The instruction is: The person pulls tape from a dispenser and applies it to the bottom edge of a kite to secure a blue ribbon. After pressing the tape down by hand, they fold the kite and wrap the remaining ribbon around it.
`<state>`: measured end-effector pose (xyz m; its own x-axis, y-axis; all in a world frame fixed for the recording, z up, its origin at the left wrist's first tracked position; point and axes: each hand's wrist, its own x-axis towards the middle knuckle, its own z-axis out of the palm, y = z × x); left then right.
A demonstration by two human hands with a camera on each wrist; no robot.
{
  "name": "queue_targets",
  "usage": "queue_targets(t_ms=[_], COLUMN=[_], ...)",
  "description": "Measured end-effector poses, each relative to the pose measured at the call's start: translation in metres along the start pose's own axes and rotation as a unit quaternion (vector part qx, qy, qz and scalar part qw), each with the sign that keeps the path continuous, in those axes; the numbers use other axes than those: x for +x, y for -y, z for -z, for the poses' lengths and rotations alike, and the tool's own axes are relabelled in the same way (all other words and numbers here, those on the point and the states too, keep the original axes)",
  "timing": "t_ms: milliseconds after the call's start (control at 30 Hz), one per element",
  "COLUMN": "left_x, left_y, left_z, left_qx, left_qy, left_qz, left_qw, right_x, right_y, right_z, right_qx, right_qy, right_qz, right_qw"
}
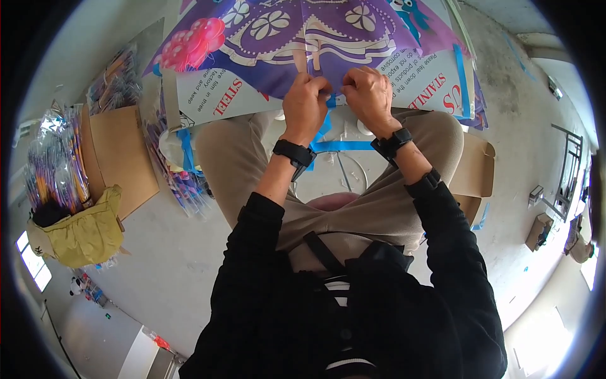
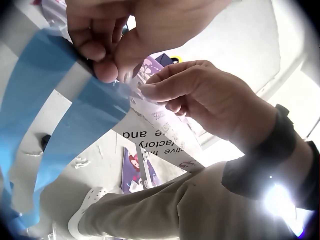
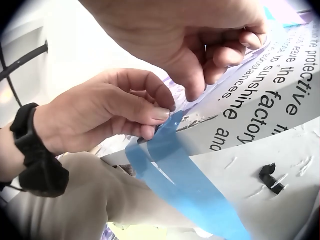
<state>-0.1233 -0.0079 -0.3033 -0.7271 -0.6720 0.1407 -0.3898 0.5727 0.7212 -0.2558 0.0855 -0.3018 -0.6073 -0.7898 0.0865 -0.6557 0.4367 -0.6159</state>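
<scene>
A blue strip (image 1: pixel 326 123) hangs between the two hands at the near edge of a purple printed sheet (image 1: pixel 252 71). My left hand (image 1: pixel 306 107) pinches the strip's upper end (image 3: pixel 175 142), thumb against finger, in the right wrist view. Close beside it my right hand (image 1: pixel 370 98) has its fingers curled by the sheet's edge; whether anything thin lies between its fingertips is unclear. Shiny translucent material shows between the hands in the left wrist view. Under the sheet lies a white board with red and black lettering (image 1: pixel 211 95).
The board spans just beyond my knees. Another blue strip (image 1: pixel 344 145) crosses between my legs. Wrapped bundles (image 1: pixel 57 158), a cardboard box (image 1: pixel 123 158) and a yellow-green cloth (image 1: pixel 88 234) are at the left. An open carton (image 1: pixel 476 167) stands beside my right knee.
</scene>
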Motion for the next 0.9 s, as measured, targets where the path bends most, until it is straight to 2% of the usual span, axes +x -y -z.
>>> queue_targets(t_ms=[300, 500, 600, 700, 833, 900], left_x=[-0.002, -0.003, -0.003, -0.003, -0.004, -0.004], left_y=[0.0, -0.001, -0.002, -0.002, -0.001, 0.0], left_z=[-0.005, -0.006, -0.006, -0.006, -0.007, -0.007], left_qx=[-0.002, 0.01, 0.005, 0.007, 0.005, 0.003], left_qy=[-0.018, -0.03, -0.029, -0.031, -0.032, -0.035], left_qz=[0.013, 0.005, 0.013, 0.01, 0.005, -0.001], left_qw=[1.0, 0.999, 0.999, 0.999, 0.999, 0.999], right_x=[0.011, 0.018, 0.023, 0.025, 0.024, 0.024], right_y=[-0.002, -0.004, 0.002, 0.001, -0.001, -0.004], right_z=[0.004, 0.005, 0.012, 0.011, 0.006, 0.002], right_qx=[0.022, 0.005, 0.018, 0.008, -0.008, -0.058], right_qy=[0.063, 0.074, 0.105, 0.13, 0.123, 0.075], right_qz=[0.064, 0.113, 0.07, 0.086, 0.107, 0.171], right_qw=[0.996, 0.991, 0.992, 0.988, 0.987, 0.981])
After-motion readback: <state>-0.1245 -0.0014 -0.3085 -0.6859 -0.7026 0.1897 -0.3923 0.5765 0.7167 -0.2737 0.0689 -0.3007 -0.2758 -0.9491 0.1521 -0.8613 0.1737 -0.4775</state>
